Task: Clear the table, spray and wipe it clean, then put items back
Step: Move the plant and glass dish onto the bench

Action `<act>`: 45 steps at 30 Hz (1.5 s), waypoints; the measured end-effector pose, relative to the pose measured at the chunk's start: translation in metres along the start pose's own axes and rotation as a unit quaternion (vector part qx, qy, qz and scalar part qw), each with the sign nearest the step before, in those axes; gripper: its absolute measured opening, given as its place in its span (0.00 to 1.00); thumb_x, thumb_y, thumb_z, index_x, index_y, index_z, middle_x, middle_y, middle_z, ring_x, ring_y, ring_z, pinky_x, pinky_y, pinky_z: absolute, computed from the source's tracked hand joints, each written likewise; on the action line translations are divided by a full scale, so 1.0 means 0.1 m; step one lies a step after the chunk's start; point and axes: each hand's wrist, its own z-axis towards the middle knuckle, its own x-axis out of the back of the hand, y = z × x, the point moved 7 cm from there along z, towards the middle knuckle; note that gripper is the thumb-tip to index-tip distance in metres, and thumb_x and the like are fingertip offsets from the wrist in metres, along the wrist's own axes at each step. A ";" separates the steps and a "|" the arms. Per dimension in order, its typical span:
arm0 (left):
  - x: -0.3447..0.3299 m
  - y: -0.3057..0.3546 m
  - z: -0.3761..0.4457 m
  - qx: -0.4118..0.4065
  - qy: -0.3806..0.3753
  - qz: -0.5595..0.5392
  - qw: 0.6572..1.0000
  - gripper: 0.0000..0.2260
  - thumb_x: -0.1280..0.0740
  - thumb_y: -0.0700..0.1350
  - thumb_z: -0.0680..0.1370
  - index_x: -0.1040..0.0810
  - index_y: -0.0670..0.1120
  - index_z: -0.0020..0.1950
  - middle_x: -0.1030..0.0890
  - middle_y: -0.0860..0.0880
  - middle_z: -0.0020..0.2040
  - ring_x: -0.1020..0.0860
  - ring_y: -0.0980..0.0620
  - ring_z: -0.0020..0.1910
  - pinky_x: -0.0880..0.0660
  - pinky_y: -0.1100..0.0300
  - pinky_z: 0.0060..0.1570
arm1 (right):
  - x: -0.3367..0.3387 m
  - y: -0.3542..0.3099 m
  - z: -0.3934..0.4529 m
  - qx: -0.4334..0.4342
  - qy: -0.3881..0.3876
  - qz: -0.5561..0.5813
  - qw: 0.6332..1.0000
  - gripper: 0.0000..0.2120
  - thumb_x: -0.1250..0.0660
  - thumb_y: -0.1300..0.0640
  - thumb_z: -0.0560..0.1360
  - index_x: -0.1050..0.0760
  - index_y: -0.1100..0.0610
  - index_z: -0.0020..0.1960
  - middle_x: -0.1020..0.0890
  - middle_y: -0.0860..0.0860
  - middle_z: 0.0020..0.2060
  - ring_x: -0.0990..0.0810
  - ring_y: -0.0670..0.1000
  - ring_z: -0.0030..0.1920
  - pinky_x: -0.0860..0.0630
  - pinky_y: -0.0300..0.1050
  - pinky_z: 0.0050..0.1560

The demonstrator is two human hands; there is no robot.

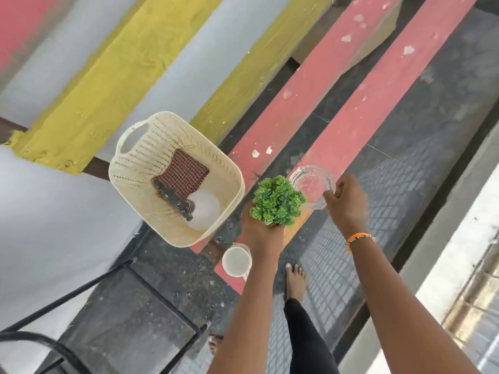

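Observation:
My left hand (260,233) grips a small green artificial plant (278,201) from below, over the end of a red step. My right hand (348,198) pinches the rim of a clear glass bowl (310,182), held just right of the plant. A cream plastic basket (135,168) rests on the step at left; inside lie a checked red cloth (183,174) and a white spray bottle (204,210) with a dark trigger head. A white mug (237,260) stands on the lower red step, beside my left forearm.
Red-painted steps (310,90) run diagonally up to the right over dark stone floor. A black metal-framed glass table (129,322) is at lower left. My bare foot (295,282) stands on the floor. A grey and yellow wall fills the left.

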 end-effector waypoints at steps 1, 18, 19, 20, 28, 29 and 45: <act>-0.09 -0.05 0.07 0.021 -0.005 -0.015 1.000 0.20 0.29 0.29 0.67 0.26 0.42 0.55 0.24 0.53 0.46 0.27 0.62 0.42 0.34 0.75 0.40 | -0.04 0.02 0.06 0.000 0.004 0.007 1.000 0.08 0.34 0.62 0.71 0.32 0.61 0.48 0.31 0.48 0.27 0.27 0.58 0.36 0.32 0.52 0.37; -0.70 -0.52 0.37 0.176 -0.011 -0.084 0.981 0.21 0.33 0.30 0.72 0.30 0.46 0.62 0.23 0.44 0.56 0.22 0.51 0.48 0.21 0.66 0.40 | -0.41 0.38 0.51 -0.030 -0.011 0.082 0.996 0.09 0.38 0.66 0.72 0.28 0.62 0.53 0.31 0.46 0.27 0.27 0.54 0.36 0.34 0.44 0.37; -0.67 -0.49 0.36 0.154 -0.004 -0.041 0.987 0.23 0.30 0.31 0.70 0.29 0.43 0.62 0.23 0.43 0.56 0.22 0.49 0.49 0.22 0.64 0.43 | -0.41 0.38 0.51 -0.034 -0.012 0.087 0.996 0.09 0.37 0.66 0.72 0.28 0.62 0.53 0.30 0.46 0.27 0.27 0.54 0.36 0.33 0.45 0.37; -0.67 -0.45 0.35 0.126 0.000 -0.001 0.992 0.24 0.27 0.32 0.66 0.29 0.40 0.60 0.23 0.41 0.57 0.23 0.46 0.52 0.22 0.58 0.47 | -0.40 0.39 0.50 -0.042 -0.014 0.095 0.994 0.09 0.37 0.66 0.73 0.28 0.62 0.53 0.30 0.46 0.27 0.26 0.54 0.37 0.30 0.46 0.38; -0.57 -0.38 0.16 0.131 -0.015 0.019 0.991 0.28 0.25 0.33 0.63 0.30 0.41 0.60 0.24 0.41 0.58 0.25 0.42 0.57 0.27 0.44 0.59 | -0.32 0.38 0.39 -0.087 0.001 0.131 0.988 0.10 0.36 0.65 0.72 0.26 0.61 0.54 0.23 0.54 0.44 0.25 0.53 0.43 0.26 0.50 0.49; -0.57 -0.36 0.15 0.137 -0.019 0.018 0.990 0.28 0.25 0.33 0.64 0.30 0.41 0.61 0.24 0.41 0.58 0.25 0.42 0.57 0.28 0.45 0.59 | -0.32 0.36 0.38 -0.081 -0.001 0.128 0.988 0.10 0.36 0.65 0.72 0.26 0.61 0.54 0.22 0.56 0.47 0.24 0.54 0.44 0.27 0.48 0.50; -0.23 -0.02 -0.08 0.183 -0.115 -0.043 0.975 0.28 0.32 0.37 0.74 0.37 0.46 0.72 0.34 0.47 0.72 0.32 0.48 0.66 0.34 0.59 0.55 | -0.21 0.00 -0.13 -0.054 -0.049 0.144 0.987 0.03 0.35 0.61 0.75 0.23 0.58 0.47 0.22 0.50 0.41 0.24 0.50 0.40 0.28 0.44 0.43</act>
